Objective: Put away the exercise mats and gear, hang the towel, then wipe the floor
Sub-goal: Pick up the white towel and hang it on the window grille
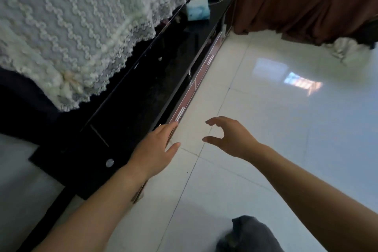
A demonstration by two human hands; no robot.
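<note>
We're looking down at a glossy white tiled floor [276,129] w/ both hands out front. Our left hand [155,149] reaches to the low glossy black TV cabinet [143,88], fingers [171,127] spread loose and empty, tips at the long reddish-brown flat strip [196,82] running along the cabinet's base; can't tell if touching. Right hand [229,139] hovers over the tiles, thumb & fingers curled wide apart, holding nothing. A white lace cloth [71,26] drapes above the cabinet. A light-blue tissue pack [198,9] sits at the far end. Crumpled whitish cloth [345,49] on the floor, far right.
</note>
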